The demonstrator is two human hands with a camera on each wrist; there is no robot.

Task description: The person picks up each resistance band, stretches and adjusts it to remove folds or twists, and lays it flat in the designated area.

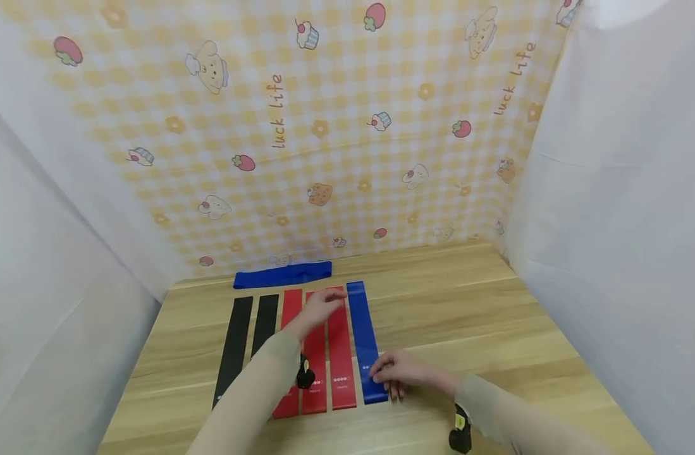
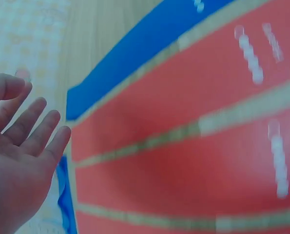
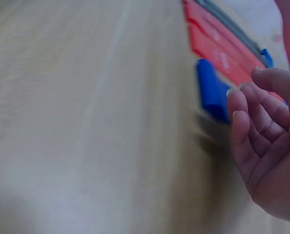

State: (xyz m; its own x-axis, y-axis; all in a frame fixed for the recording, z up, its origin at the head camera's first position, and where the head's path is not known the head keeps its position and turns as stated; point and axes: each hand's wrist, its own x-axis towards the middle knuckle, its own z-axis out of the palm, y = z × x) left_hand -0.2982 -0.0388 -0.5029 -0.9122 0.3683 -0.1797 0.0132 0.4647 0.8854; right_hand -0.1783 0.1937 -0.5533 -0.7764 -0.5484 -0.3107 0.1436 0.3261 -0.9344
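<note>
A blue resistance band (image 1: 363, 341) lies flat at the right end of a row of bands. Beside its near end is my right hand (image 1: 403, 370), fingers loosely bent; in the right wrist view nothing shows between thumb and fingers of that hand (image 3: 271, 136). Whether a fingertip touches the band, I cannot tell. My left hand (image 1: 321, 306) hovers over the far ends of the red resistance bands (image 1: 340, 354), its fingers relaxed and spread in the left wrist view, with nothing in them.
Two black bands (image 1: 233, 341) lie left of the red ones, partly behind the left forearm. Another blue band (image 1: 282, 275) lies crosswise at the back, by the checked cloth (image 1: 347, 145). White curtains (image 1: 603, 158) flank the wooden table (image 1: 467, 303).
</note>
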